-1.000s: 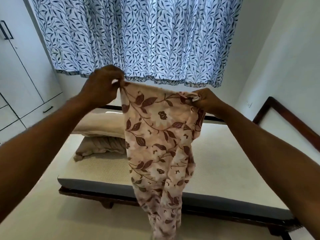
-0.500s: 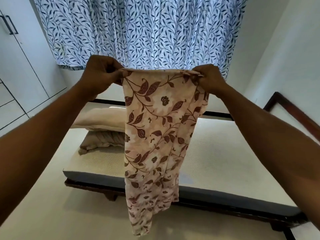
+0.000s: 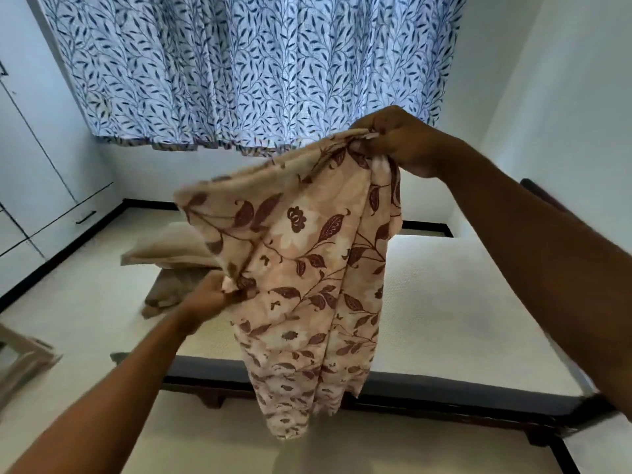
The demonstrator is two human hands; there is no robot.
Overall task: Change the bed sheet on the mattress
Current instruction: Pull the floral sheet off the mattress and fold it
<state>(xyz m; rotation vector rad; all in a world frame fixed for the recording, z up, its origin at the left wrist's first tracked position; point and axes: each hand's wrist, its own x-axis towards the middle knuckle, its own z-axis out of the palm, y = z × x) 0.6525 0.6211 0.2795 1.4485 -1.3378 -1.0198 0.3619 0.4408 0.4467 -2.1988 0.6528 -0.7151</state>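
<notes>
Bed sheet, peach cloth printed with maroon leaves and flowers [image 3: 307, 268]: bunched and held in the air over the near edge of the bare cream mattress [image 3: 461, 302].

- Right hand [image 3: 403, 142]: raised, pinching the top hem.
- Left hand [image 3: 208, 295]: lower, gripping a side fold.
- Handling note: I judge I am unfolding it. I would find one hemmed edge, draw my hands well apart along it, then shake the sheet open over the mattress, keeping the tail off the floor.
- Textures: the sheet is thin and limp, falling in soft vertical folds. The mattress top is dimpled, with a dark side band. Beige pillows [image 3: 171, 248] lie stacked at its far left end.
</notes>
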